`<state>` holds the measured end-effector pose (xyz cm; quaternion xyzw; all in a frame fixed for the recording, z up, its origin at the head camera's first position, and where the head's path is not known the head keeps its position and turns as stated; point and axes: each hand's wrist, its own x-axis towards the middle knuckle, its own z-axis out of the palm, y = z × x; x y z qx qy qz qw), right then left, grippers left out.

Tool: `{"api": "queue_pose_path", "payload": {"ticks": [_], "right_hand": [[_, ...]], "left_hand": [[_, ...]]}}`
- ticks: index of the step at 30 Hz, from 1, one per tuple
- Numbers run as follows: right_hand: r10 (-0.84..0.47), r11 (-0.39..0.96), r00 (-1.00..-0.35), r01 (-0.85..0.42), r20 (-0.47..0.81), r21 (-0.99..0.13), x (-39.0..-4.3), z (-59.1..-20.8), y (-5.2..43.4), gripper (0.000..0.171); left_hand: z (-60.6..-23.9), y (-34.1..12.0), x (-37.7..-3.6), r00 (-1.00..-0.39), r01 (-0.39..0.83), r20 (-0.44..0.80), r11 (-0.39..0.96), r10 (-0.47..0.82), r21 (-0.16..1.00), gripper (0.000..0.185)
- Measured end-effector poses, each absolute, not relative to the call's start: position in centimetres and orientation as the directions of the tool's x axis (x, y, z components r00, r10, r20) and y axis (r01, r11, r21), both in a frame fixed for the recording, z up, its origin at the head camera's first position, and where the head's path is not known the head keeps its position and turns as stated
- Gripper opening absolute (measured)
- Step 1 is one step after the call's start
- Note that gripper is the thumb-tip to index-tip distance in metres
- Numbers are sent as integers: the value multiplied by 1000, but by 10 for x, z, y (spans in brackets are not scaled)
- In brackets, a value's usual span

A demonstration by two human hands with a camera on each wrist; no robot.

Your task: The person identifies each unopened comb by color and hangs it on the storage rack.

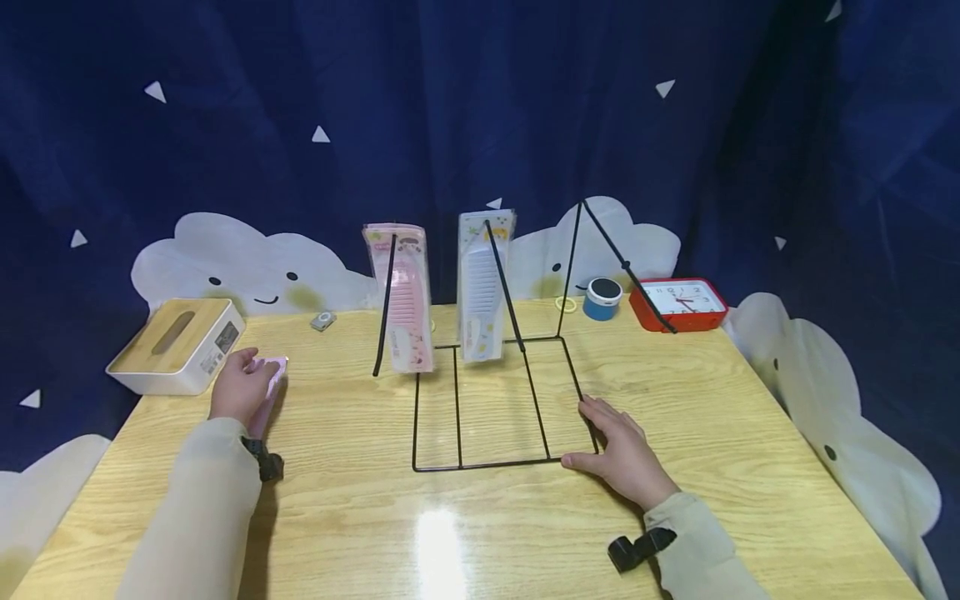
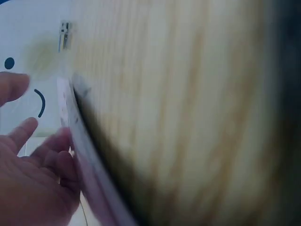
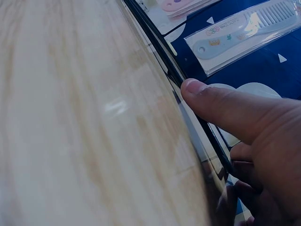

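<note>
Nearest, on the glossy yellow wooden table (image 1: 360,517): right hand (image 1: 618,454) lying palm down at the front right corner of the black wire display rack (image 1: 495,400), fingers nearly straight and a little spread, thumb along the front wire, fingertips on the right side wire; thumb (image 3: 221,106) seen pressing that wire in the wrist view. Beige sleeve angled in from the lower right, black strap at the wrist.

Further left: left hand (image 1: 240,387) resting on a flat pink packet (image 1: 268,379) lying on the table, fingers loosely curled over its edge; grip not clear, wrist view blurred. Forearm straight up from the near edge.

Just beyond: white tissue box with wooden lid (image 1: 176,343).

Mid-table, on the rack's slanted rods: pink packaged comb (image 1: 401,296) and white packaged comb (image 1: 482,283), side by side.

Farthest: blue tape roll (image 1: 602,298), red alarm clock (image 1: 678,304), dark blue curtain.
</note>
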<state>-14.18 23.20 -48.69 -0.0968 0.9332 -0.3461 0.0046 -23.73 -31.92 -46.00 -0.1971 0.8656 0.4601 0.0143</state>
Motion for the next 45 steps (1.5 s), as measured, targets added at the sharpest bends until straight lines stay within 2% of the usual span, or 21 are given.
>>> {"api": "queue_pose_path", "payload": {"ticks": [7,11,18,22,27,33,39,45], "right_hand": [[-184,739,-981,-182,67,-649,-141,-486,232,96],[-186,740,-980,-184,66,-647,-142,-486,232,96],[-183,743,-981,-181,65,-645,-142,-488,232,96],[-182,741,-981,-181,66,-647,-142,-488,232,96],[-185,743,-981,-183,65,-644,-142,-488,232,96],[-182,747,-982,-177,59,-641,-142,-488,233,97],[-181,749,-982,-173,54,-639,-143,-487,232,97],[-182,747,-982,-168,45,-643,-143,-487,233,97]], "left_hand": [[-459,-322,-239,-908,-418,-275,700,-315,579,72],[-457,-323,-233,-921,-385,-271,756,-280,530,63],[-446,-317,-228,-923,-380,-305,683,-235,623,40],[-431,-304,-226,-967,-255,-172,674,-189,693,38],[-408,-279,-211,-984,-110,-7,580,-177,807,40],[-369,-238,-182,-973,42,116,340,-200,939,19],[-340,-201,-145,-952,265,284,155,-111,952,4],[-323,-168,-112,-905,424,426,57,-22,904,5]]}}
